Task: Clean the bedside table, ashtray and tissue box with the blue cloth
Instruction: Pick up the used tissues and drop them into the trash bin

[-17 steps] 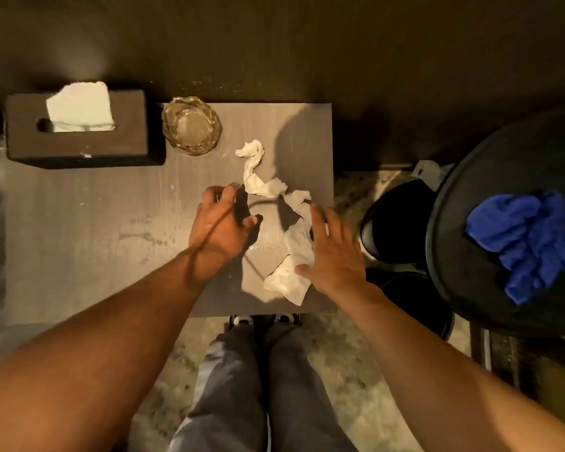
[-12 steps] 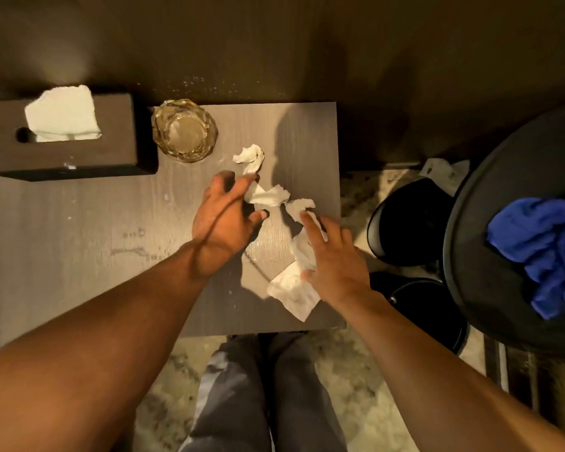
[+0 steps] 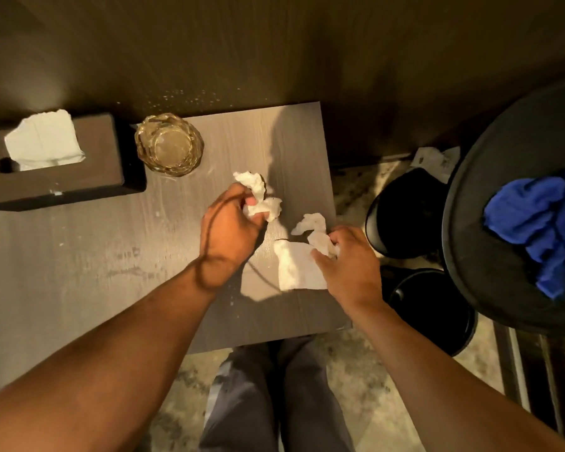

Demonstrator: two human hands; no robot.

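A: Both hands on the table [image 3: 79,272], and it's litter first. Left hand [image 3: 230,230] has its fingers curled tight on a wad [image 3: 261,199] of crumpled tissue, part of it poking out past the fingertips.

B: And the right hand [image 3: 346,256]?

A: Fingers pinched together on a second tissue [image 3: 299,262]; the flat part lies on the wood just left of the thumb, a twisted end sticking up beyond the fingertips.

B: Where's the cloth?

A: The cloth [image 3: 542,223] is well off to the right of the right hand, heaped on a round black stool [image 3: 490,190], untouched. The ashtray [image 3: 168,145] stands beyond the left fingers, and the box [image 3: 53,164] is further left, touching it or nearly so, a sheet standing out of its slot.

B: What could spoil this?

A: I'd say the tissue is thin and may tear, leaving scraps on the wood. The bins [image 3: 405,213] sit below the table's right edge, so a loose grip on the way over could drop a piece on the floor. A wide left elbow could knock the ashtray too; it's glass.

B: Any writing?

A: None I can read. The box is plain and dark.
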